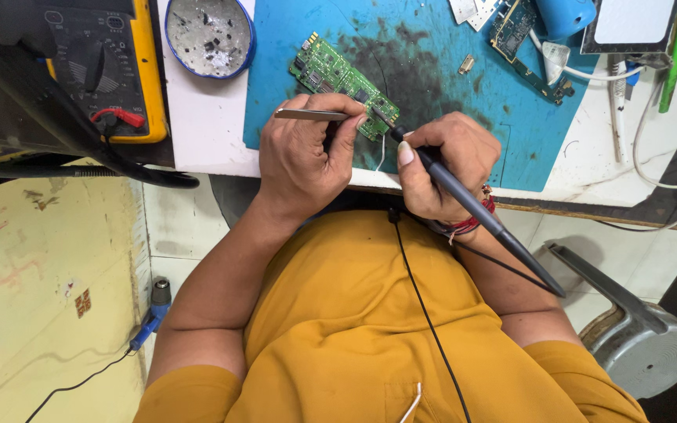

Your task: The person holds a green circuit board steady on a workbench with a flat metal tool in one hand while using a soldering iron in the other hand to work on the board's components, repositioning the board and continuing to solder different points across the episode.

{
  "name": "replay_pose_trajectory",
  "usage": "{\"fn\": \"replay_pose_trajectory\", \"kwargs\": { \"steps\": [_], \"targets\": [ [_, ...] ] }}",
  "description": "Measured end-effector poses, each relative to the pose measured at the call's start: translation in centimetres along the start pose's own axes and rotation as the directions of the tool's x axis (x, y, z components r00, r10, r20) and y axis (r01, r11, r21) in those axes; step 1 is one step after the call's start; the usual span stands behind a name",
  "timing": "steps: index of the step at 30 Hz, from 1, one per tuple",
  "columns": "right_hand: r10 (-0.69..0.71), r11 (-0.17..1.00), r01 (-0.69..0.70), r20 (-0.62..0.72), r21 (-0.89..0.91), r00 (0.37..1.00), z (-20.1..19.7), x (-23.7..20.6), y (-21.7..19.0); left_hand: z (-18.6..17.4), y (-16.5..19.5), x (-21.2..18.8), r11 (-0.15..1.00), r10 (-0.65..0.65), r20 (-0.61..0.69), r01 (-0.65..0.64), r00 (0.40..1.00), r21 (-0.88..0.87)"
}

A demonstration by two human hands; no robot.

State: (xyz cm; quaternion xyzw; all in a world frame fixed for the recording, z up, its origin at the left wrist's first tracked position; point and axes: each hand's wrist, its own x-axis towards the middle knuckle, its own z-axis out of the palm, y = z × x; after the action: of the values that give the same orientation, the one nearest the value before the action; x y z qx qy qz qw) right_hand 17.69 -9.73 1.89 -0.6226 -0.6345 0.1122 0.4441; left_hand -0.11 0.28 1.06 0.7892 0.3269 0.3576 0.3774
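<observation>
Circuit board [342,78], thin, stiff, fragile, lay at mat's [432,141] 9 o'clock side; best held by edges. Left hand [305,157] pinched tweezers [311,114]; right hand [440,168] gripped soldering iron [472,204], tip at its 5 o'clock corner.

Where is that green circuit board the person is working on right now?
In the head view, the green rectangular circuit board lies on the blue work mat, top centre, just beyond the left hand holding metal tweezers.
</observation>
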Motion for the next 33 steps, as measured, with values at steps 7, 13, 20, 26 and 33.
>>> {"fn": "replay_pose_trajectory", "kwargs": {
  "steps": [7,13,20,26,33],
  "targets": [
    [0.038,0.999,-0.038,-0.015,-0.009,0.999,-0.1,-0.5,0.0,0.0,-0.1,-0.1,1.000,0.003,-0.015,-0.003,1.000,-0.001],
    [0.119,0.993,-0.120,-0.067,-0.006,0.991,-0.3,-1.1,0.2,-0.2,-0.1,-0.1,0.998,-0.001,-0.040,-0.001,0.999,-0.064],
    [0.229,0.973,-0.228,-0.014,0.029,0.973,-0.9,-1.9,-0.1,-0.3,-0.1,-0.1,0.999,-0.018,-0.023,0.018,1.000,-0.030],
    [0.096,0.995,-0.096,0.015,0.004,0.995,-0.8,-1.0,-0.1,-0.6,0.0,0.0,0.997,0.026,-0.098,-0.034,0.995,-0.074],
    [0.148,0.988,-0.149,0.020,0.039,0.989,-1.0,-0.9,-0.5,-0.3,-0.1,0.0,0.997,-0.043,-0.046,0.040,0.998,-0.069]
  ]
}}
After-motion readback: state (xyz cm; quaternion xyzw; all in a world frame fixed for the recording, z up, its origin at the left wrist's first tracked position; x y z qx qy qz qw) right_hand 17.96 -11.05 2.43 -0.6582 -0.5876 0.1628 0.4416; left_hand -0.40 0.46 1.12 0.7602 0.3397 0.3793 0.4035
